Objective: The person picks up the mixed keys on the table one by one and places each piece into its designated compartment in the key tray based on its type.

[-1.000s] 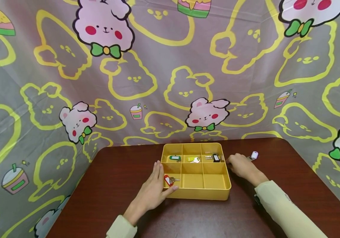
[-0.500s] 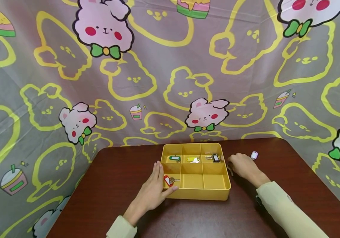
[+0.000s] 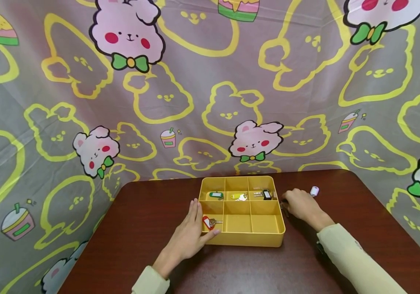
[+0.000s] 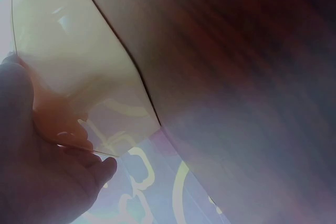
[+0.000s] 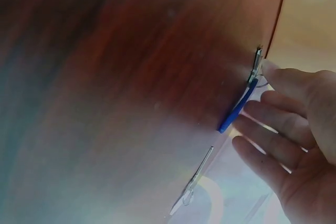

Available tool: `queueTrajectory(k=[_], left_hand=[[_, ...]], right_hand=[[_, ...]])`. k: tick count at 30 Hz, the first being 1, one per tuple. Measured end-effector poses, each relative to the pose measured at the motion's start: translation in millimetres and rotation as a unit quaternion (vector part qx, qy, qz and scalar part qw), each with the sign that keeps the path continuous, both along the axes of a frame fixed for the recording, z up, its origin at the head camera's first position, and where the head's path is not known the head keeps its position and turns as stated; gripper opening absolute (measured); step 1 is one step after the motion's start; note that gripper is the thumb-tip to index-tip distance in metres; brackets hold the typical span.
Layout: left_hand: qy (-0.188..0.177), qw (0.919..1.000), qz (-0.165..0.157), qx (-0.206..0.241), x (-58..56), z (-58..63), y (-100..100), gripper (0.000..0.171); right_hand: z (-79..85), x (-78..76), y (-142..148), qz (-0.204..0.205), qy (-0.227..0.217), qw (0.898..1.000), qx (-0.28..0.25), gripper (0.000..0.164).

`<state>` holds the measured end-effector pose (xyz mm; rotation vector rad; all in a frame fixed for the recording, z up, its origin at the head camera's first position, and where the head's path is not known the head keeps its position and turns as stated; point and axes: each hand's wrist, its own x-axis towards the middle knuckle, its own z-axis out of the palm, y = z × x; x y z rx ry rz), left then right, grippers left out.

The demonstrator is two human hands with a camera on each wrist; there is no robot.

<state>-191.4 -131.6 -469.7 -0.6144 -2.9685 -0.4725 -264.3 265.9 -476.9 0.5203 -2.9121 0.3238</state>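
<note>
A yellow divided box [image 3: 243, 239] sits on the table. My left hand [image 3: 186, 237] rests against its left wall, fingers straight along the side and thumb at the front rim. To the right of the box, my right hand [image 3: 302, 206] pinches keys [image 5: 256, 66] with a blue tag [image 5: 239, 106] between thumb and index finger; the other fingers are loosely bent. In the back compartments lie keys with a green tag [image 3: 216, 195], a yellow tag [image 3: 235, 197] and a black tag [image 3: 266, 195]. Keys with a red tag [image 3: 208, 222] lie in the front left compartment.
A white key tag [image 3: 314, 190] lies on the table beyond my right hand, with a key [image 5: 202, 166] attached. The brown table [image 3: 129, 241] ends at a patterned cloth [image 3: 195, 102] hanging behind and at the sides.
My right hand has shifted very slightly, and the keys at its fingertips show beside the box's right wall. The left hand and the box have stayed put.
</note>
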Motion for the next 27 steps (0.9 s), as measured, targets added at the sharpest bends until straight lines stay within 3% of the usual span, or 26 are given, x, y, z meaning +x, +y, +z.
queueTrajectory(k=[11, 20, 27], left_hand=[[-0.008, 1.0000, 0.000, 0.001, -0.7, -0.4, 0, 0.113], [-0.012, 0.9999, 0.002, 0.002, -0.7, 1.0, 0, 0.113], [-0.007, 1.0000, -0.001, -0.003, -1.3, 1.1, 0, 0.113]], right_hand=[[2.6, 3.7, -4, -0.019, -0.004, 1.000, -0.001, 0.032], [7.0, 5.5, -8, -0.028, -0.018, 0.999, 0.003, 0.020], [23.5, 8.2, -7, -0.018, -0.004, 1.000, -0.023, 0.013]])
